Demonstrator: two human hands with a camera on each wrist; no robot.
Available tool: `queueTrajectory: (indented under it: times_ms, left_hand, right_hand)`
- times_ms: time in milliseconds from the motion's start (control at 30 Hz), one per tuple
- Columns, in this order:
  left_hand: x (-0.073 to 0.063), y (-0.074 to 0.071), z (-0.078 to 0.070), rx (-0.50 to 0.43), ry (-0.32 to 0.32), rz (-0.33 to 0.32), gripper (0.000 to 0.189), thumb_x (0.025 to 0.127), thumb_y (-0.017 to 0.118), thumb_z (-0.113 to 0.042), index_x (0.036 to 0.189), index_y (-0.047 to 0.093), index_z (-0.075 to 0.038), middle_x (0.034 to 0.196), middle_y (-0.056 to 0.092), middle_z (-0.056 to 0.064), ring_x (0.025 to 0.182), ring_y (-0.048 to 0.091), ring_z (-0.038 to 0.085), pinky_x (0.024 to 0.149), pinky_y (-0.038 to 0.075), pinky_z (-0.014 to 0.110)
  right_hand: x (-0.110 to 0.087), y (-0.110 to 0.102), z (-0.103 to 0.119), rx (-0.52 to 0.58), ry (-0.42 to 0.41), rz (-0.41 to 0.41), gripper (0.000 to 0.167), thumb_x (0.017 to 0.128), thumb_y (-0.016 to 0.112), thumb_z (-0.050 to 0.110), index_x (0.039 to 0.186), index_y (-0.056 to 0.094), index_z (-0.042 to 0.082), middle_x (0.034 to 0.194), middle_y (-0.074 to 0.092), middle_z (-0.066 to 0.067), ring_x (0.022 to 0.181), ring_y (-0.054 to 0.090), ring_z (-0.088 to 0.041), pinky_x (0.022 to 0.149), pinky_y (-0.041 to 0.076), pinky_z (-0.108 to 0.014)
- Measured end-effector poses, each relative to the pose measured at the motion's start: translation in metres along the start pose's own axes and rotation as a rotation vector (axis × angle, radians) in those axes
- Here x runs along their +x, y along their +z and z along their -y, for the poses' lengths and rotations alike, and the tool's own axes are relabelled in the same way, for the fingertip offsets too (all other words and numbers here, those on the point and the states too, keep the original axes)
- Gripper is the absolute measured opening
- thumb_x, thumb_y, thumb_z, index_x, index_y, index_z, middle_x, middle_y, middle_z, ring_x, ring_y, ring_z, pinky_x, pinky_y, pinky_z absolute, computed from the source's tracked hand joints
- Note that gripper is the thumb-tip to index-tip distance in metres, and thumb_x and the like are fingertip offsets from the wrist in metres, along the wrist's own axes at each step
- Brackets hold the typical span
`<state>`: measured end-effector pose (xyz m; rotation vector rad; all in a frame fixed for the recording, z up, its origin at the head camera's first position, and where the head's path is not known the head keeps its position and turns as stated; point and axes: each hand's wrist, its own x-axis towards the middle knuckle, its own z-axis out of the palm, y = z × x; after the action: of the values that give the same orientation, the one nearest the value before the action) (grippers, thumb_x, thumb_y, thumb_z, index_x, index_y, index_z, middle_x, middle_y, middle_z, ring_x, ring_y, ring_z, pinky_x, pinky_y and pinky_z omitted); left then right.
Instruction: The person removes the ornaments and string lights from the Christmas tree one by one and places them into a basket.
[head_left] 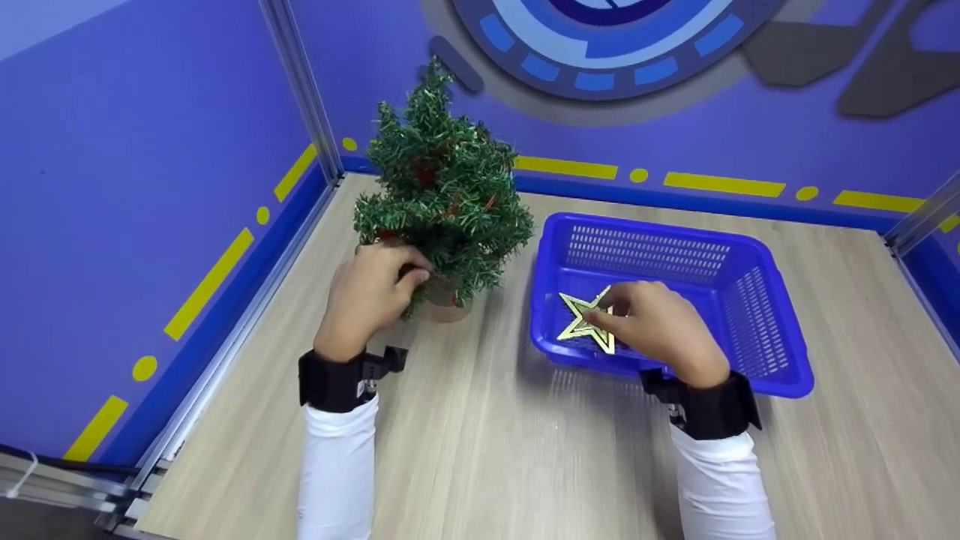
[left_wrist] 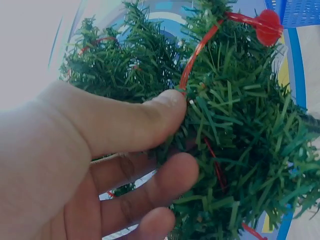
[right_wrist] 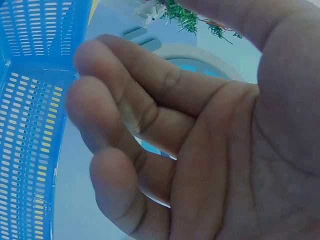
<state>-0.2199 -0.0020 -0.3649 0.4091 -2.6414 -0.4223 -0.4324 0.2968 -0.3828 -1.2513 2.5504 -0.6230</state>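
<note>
Tree pinched near-left by left hand; right hand curled at star, grip unclear. Likely pick-up step; next calls for clean lift from basket.

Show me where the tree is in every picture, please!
Head: the tree stands left of centre.
Left wrist: it fills much of the middle and right.
Right wrist: only a bit peeks in at the top edge.
Shared landmark: the blue basket.
</note>
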Motion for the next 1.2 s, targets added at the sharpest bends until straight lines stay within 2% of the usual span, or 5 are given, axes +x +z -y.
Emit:
queueTrajectory:
  times_ms: [400,667,867,1067,1200]
  left_hand:
    - [-0.007,-0.01,0.018,-0.045,-0.088,-0.04,0.014,0.098,0.068,-0.019,0.108,0.078,-0.019,0.115,0.07,0.003,0.099,0.068,0.025,0.079,0.054,0.044]
    - [-0.005,-0.007,-0.002,-0.065,-0.024,-0.102,0.02,0.091,0.076,-0.037,0.101,0.077,-0.019,0.102,0.066,0.0,0.082,0.063,0.02,0.07,0.052,0.039]
    - [0.006,0.018,-0.042,0.087,0.002,-0.074,0.044,0.084,0.078,-0.051,0.111,0.073,-0.017,0.092,0.072,0.001,0.074,0.065,0.018,0.06,0.053,0.03]
    - [0.013,0.056,-0.075,0.217,-0.023,-0.189,0.049,0.084,0.081,-0.041,0.128,0.07,-0.021,0.127,0.069,0.013,0.103,0.068,0.028,0.076,0.06,0.038]
    - [0.015,0.075,-0.08,0.279,-0.027,-0.242,0.048,0.087,0.079,-0.039,0.133,0.066,-0.035,0.121,0.07,0.011,0.107,0.064,0.028,0.08,0.057,0.041]
  right_hand:
    - [0.0,0.004,0.0,-0.015,-0.02,-0.008,0.037,0.093,0.07,0.049,0.105,0.078,0.015,0.087,0.073,0.0,0.07,0.062,-0.014,0.063,0.05,-0.032]
    - [0.0,0.005,0.003,-0.016,-0.01,-0.004,0.04,0.093,0.07,0.048,0.109,0.076,0.012,0.091,0.074,-0.004,0.072,0.064,-0.017,0.066,0.054,-0.035]
    - [0.0,0.006,0.002,-0.011,-0.016,-0.005,0.044,0.093,0.069,0.052,0.109,0.076,0.012,0.093,0.075,-0.003,0.074,0.066,-0.017,0.07,0.057,-0.04]
    - [0.001,0.008,0.004,-0.015,-0.022,0.001,0.042,0.093,0.069,0.052,0.11,0.076,0.014,0.093,0.075,-0.001,0.078,0.067,-0.016,0.071,0.056,-0.04]
    - [0.001,0.009,0.006,-0.028,-0.024,-0.004,0.041,0.092,0.069,0.052,0.108,0.076,0.015,0.09,0.074,0.0,0.076,0.065,-0.016,0.068,0.053,-0.037]
